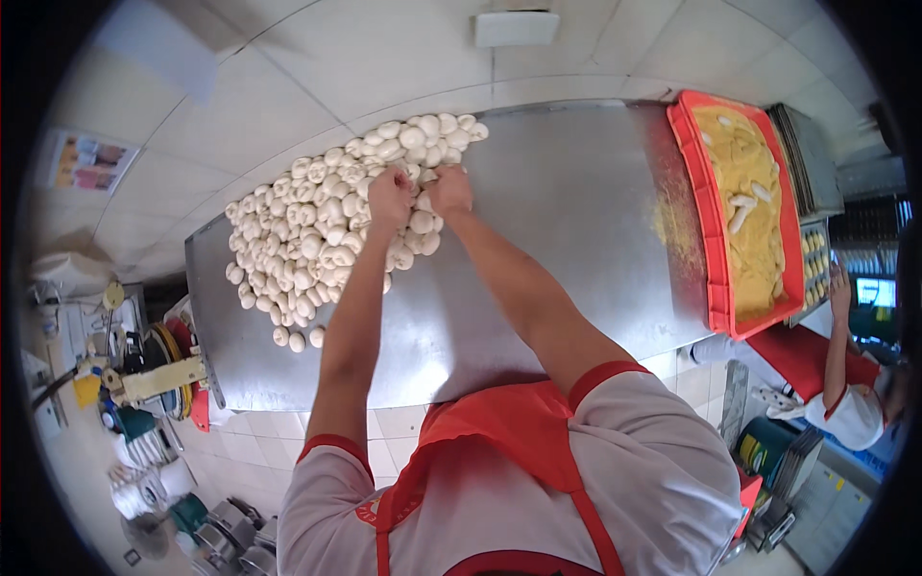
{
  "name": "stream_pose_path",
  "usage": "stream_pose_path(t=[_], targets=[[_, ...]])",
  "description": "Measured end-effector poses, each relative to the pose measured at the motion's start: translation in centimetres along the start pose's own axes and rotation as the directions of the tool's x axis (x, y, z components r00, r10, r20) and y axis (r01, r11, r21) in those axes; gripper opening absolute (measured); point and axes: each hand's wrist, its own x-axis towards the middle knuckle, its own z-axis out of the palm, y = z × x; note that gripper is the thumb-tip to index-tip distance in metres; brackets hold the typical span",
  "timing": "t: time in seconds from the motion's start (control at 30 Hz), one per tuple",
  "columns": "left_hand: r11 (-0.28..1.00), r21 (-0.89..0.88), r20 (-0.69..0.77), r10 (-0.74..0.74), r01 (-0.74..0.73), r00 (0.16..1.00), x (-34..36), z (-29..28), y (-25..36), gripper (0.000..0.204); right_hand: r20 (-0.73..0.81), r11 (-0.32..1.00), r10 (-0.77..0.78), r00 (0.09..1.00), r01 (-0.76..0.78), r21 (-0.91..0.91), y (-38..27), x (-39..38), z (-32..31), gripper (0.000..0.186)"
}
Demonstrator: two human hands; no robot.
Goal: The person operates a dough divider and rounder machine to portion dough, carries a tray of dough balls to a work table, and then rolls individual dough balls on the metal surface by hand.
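Note:
A large heap of white dough balls (317, 216) covers the left part of a metal worktable (567, 192). Both of my hands are at the heap's right side, close together. My left hand (389, 199) is closed, its fingers curled down around a dough ball that is mostly hidden. Just to its right, my right hand (449, 190) is also closed, with its fingertips pressed on dough at the gap between the hands. Several dough balls lie just below and between my hands.
At the table's right end stands a red tray (715, 278) holding yellow crumbs and a few white dough pieces. Crumbs are scattered beside it. Dark trays (807, 158) are stacked beyond. A co-worker (850, 403) is at far right. Equipment (158, 379) stands off the left end.

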Motion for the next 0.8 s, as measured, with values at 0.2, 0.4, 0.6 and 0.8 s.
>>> stream_pose_path(t=[0.2,0.4,0.6,0.8], targets=[[0.968,-0.206,-0.060,0.130,-0.139,0.990,-19.4,-0.8,4.2,0.028,-0.213,0.869,0.202,0.956,-0.075,0.490,12.7,-2.6,-4.4,0.023],[0.958,0.021,0.190,0.278,-0.287,0.942,-35.4,1.8,-4.2,0.054,-0.074,0.976,-0.058,0.996,0.041,-0.216,16.2,-24.1,-17.5,0.019],[0.772,0.276,0.563,0.352,-0.572,0.747,-26.8,5.8,-0.7,0.087,0.065,0.830,0.058,0.996,-0.012,-0.558,16.3,-26.4,-14.2,0.083],[0.628,0.354,0.593,0.422,-0.693,0.685,-15.2,12.4,7.0,0.092,0.081,0.743,0.245,0.966,-0.133,-0.656,12.7,-8.9,-14.5,0.083]])
